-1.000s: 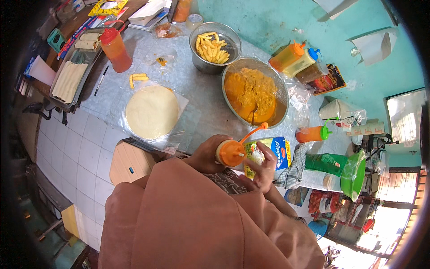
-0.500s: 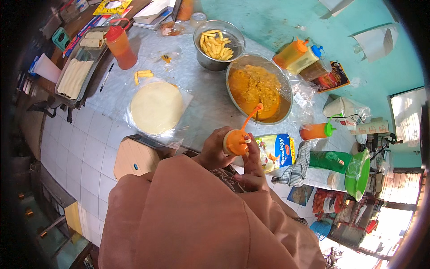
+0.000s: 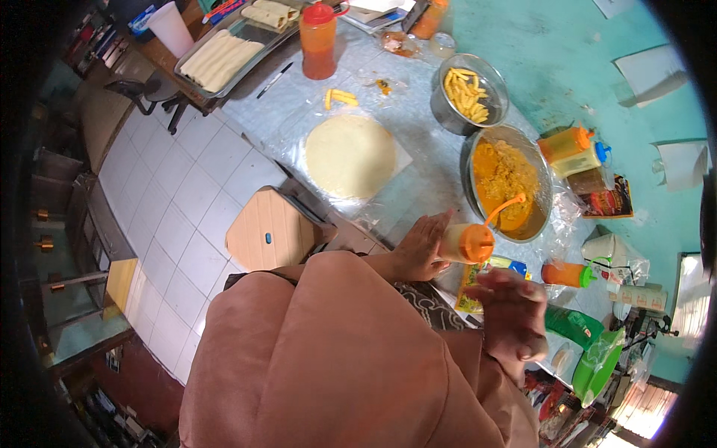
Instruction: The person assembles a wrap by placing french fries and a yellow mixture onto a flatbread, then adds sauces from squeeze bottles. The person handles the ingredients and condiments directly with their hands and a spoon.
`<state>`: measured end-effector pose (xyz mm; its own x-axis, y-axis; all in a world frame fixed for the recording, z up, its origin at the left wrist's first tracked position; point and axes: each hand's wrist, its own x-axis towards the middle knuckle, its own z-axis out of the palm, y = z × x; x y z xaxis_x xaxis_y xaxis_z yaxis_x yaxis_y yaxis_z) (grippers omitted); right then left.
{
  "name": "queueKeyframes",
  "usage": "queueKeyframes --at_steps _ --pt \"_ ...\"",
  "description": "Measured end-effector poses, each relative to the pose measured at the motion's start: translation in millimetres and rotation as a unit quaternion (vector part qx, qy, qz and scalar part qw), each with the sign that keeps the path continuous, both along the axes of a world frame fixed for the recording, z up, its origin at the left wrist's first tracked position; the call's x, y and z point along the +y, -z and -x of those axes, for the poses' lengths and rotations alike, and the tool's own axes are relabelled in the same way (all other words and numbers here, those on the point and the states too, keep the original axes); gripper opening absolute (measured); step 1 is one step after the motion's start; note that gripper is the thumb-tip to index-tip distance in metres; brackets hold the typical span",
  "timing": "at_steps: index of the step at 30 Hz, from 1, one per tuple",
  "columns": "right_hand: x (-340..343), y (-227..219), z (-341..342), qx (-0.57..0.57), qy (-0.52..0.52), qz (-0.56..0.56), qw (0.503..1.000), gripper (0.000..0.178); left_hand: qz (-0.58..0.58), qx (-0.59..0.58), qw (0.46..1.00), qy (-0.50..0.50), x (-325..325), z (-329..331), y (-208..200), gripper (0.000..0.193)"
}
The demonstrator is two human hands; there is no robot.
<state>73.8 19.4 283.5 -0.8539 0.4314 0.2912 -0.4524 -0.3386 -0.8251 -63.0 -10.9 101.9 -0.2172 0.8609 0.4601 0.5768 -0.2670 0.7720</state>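
My left hand is wrapped round the pale body of a squeeze bottle with an orange cap and a long orange spout, tilted toward the right. To the right of it and lower, my right hand hangs in the air, blurred, with its fingers loosely bent and apart and nothing in them. Beyond the bottle stands a metal bowl of orange-yellow filling. A round flat wrapper sheet lies on clear plastic at the table's front left. Under my right hand a yellow-and-blue pouch is partly hidden.
A metal bowl of fries stands farther back, with loose fries near the wrapper. A red squeeze bottle and a tray of rolls are at left. Along the wall lean sauce bottles. A green-capped bottle lies at right.
My right hand has let go of the orange-capped bottle and moved down and right. My left hand still has the bottle, now farther right in view. The whole view has shifted.
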Motion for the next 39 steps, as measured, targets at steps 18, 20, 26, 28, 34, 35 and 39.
queueKeyframes --at_steps 18,20,26,28,34,35,39 --pt "-18.4 105.3 75.7 -0.181 -0.047 0.240 0.952 0.066 0.146 0.211 0.956 -0.142 -98.0 170.6 45.5 0.040" --pt "-18.5 107.3 70.6 -0.171 -0.031 0.229 0.958 0.064 0.114 0.220 0.958 -0.145 -87.5 168.4 42.1 0.033" --pt "-20.2 124.9 56.5 -0.139 -0.026 0.222 0.965 0.060 0.035 0.199 0.974 -0.099 -77.7 165.3 48.5 0.008" --pt "-20.5 129.1 53.1 -0.144 -0.026 0.221 0.964 0.060 0.021 0.202 0.974 -0.104 -81.4 159.2 51.3 0.004" --pt "-18.5 130.8 53.5 -0.181 -0.030 0.205 0.961 0.056 0.022 0.107 0.985 -0.133 -84.1 153.7 50.8 0.006" --pt "-18.8 131.3 55.8 -0.184 -0.032 0.204 0.961 0.055 0.019 0.101 0.987 -0.121 -81.9 155.3 46.5 0.008" --pt "-18.3 134.1 64.1 -0.178 -0.052 0.197 0.963 0.054 0.113 0.059 0.989 -0.074 -81.1 155.6 34.6 0.018"
